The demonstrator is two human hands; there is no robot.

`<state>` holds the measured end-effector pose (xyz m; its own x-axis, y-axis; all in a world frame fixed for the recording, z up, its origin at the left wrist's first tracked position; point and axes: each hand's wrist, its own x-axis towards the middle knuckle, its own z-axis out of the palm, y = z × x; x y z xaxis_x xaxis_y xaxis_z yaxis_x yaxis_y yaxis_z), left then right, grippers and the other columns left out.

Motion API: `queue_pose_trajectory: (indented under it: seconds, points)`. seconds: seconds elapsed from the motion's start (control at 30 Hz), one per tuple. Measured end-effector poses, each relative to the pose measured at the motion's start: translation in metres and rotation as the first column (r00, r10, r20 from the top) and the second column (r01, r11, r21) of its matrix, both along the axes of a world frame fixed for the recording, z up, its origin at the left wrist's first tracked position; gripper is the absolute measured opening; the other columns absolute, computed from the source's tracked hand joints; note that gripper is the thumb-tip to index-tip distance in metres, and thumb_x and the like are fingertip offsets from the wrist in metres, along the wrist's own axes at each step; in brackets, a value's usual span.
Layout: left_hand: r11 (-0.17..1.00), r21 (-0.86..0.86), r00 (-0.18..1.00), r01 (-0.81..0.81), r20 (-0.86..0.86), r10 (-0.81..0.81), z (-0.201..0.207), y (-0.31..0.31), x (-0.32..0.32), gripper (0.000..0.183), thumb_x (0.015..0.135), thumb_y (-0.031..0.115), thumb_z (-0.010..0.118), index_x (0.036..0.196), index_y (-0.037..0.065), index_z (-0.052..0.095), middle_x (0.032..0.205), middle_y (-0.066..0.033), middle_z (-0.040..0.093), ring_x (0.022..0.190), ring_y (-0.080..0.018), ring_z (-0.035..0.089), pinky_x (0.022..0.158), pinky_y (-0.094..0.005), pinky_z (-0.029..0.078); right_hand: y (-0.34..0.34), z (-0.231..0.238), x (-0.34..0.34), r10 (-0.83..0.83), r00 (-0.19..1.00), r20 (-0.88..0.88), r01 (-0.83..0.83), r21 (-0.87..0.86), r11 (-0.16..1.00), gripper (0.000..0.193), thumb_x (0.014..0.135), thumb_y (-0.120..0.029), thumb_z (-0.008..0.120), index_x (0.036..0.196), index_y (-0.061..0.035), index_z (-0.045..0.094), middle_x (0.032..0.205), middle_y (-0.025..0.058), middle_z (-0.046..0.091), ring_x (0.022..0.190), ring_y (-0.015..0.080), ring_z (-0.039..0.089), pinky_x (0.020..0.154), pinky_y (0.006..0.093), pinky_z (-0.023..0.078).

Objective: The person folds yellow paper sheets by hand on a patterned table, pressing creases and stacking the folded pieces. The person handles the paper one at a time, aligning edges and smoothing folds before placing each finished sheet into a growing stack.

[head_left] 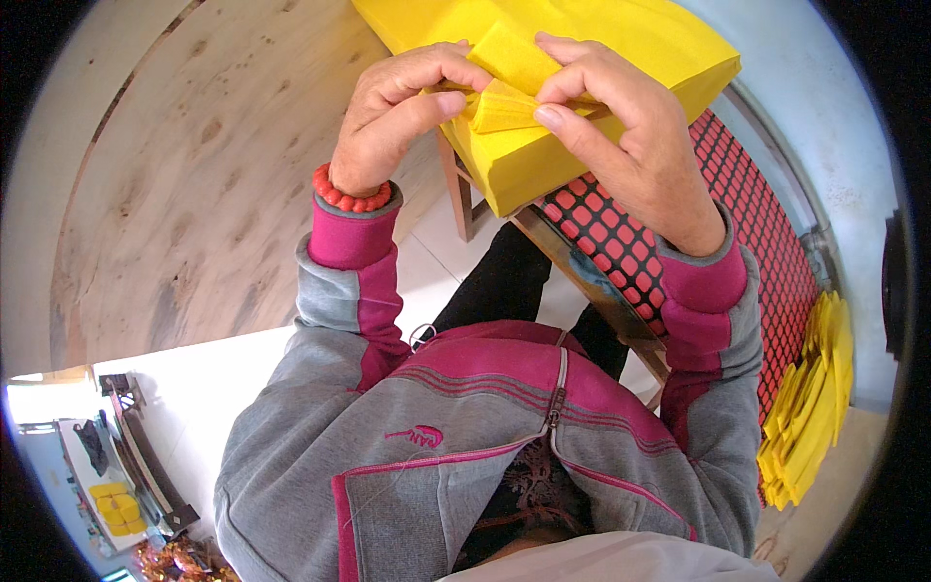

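Several thin layers of matte yellow cloth, seen from the head view, are bunched into a fan-shaped fold [506,109] that we find between the two hands, above the near end of a boxy yellow bundle [630,44]. On our left hand [412,109], thumb and forefinger are bent close together on the fold's left end, a narrow gap behind their tips; how firmly they press we cannot tell. On our right hand [626,126], the fingers are nearly closed, thumb and forefinger pinching the fold's other end. Behind it a flat, squared flap [516,58] of the same cloth slants upward. The bundle has broad, faintly creased faces and a crisp near corner, which reaches the wooden edge of the surface [747,209], patterned in rounded red squares on black. We see more yellow cloth [807,403] at its far right, limp and layered, edges uneven. A pale wall [824,126] runs close along that side, so room there is tight. To our left lies a broad plywood board [208,165] with dark knots and streaks; between it and the surface, smooth pale floor [432,257] leaves some space. Round red beads form a bracelet [351,191] on our left wrist, snug against the ribbed magenta cuff [351,233].
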<state>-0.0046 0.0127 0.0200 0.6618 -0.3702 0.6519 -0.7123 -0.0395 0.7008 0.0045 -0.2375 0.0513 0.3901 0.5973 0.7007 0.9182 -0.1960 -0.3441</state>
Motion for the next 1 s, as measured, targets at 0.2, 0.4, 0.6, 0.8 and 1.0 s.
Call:
queue_pose_trajectory:
  seconds: [0.2, 0.4, 0.6, 0.8, 1.0]
  points:
    - [1.0, -0.018, 0.999, -0.019, 0.046, 0.019, -0.006, -0.001, 0.004, 0.012, 0.088, 0.007, 0.062, 0.096, 0.0, 0.067, 0.089, -0.0046, 0.067, 0.087, -0.0156, 0.063, 0.113, -0.0406, 0.038, 0.003, -0.002, 0.001, -0.002, 0.999, 0.038, -0.001, 0.06, 0.998, 0.013, 0.087, -0.008, 0.069, 0.093, 0.0007, 0.062, 0.097, 0.0191, 0.065, 0.11, 0.0368, 0.065, 0.091, 0.0402, 0.05]
    - [0.989, -0.123, 0.996, -0.081, 0.025, 0.085, -0.009, -0.009, 0.0, 0.008, 0.094, 0.009, 0.066, 0.098, 0.002, 0.066, 0.092, -0.0003, 0.067, 0.086, -0.0086, 0.061, 0.102, -0.0326, 0.046, 0.003, -0.001, -0.002, -0.019, 1.0, -0.006, 0.019, 0.109, 0.994, 0.011, 0.088, -0.006, 0.069, 0.096, -0.0009, 0.063, 0.117, 0.0192, 0.065, 0.115, 0.0326, 0.063, 0.096, 0.036, 0.048]
    - [0.961, -0.276, 0.998, -0.031, -0.053, 0.017, -0.009, -0.016, -0.003, 0.013, 0.098, 0.006, 0.062, 0.11, 0.0, 0.06, 0.097, -0.0044, 0.069, 0.089, -0.0072, 0.063, 0.08, -0.0211, 0.05, 0.001, 0.008, -0.004, 0.004, 0.997, 0.078, -0.007, 0.045, 0.999, 0.018, 0.083, -0.004, 0.073, 0.098, 0.0008, 0.064, 0.122, 0.0259, 0.063, 0.103, 0.0319, 0.066, 0.085, 0.0342, 0.053]
    - [0.937, -0.341, 0.997, -0.073, -0.042, 0.062, -0.011, -0.02, -0.001, 0.013, 0.094, 0.001, 0.066, 0.102, 0.003, 0.056, 0.094, -0.0026, 0.067, 0.091, -0.008, 0.064, 0.09, -0.0247, 0.051, 0.004, 0.005, -0.002, -0.026, 0.985, 0.169, 0.014, 0.074, 0.997, 0.021, 0.077, -0.003, 0.079, 0.089, -0.0001, 0.061, 0.123, 0.0285, 0.063, 0.106, 0.0353, 0.066, 0.087, 0.036, 0.053]
    - [0.937, -0.332, 0.994, -0.11, -0.034, 0.105, -0.013, -0.02, 0.0, 0.017, 0.093, -0.001, 0.067, 0.096, 0.006, 0.052, 0.091, -0.0004, 0.065, 0.089, -0.0075, 0.064, 0.101, -0.0312, 0.049, -0.001, 0.011, -0.004, -0.015, 0.981, 0.195, 0.009, 0.031, 0.999, 0.023, 0.076, -0.005, 0.08, 0.089, 0.0, 0.062, 0.122, 0.0286, 0.063, 0.108, 0.0356, 0.066, 0.088, 0.0365, 0.053]
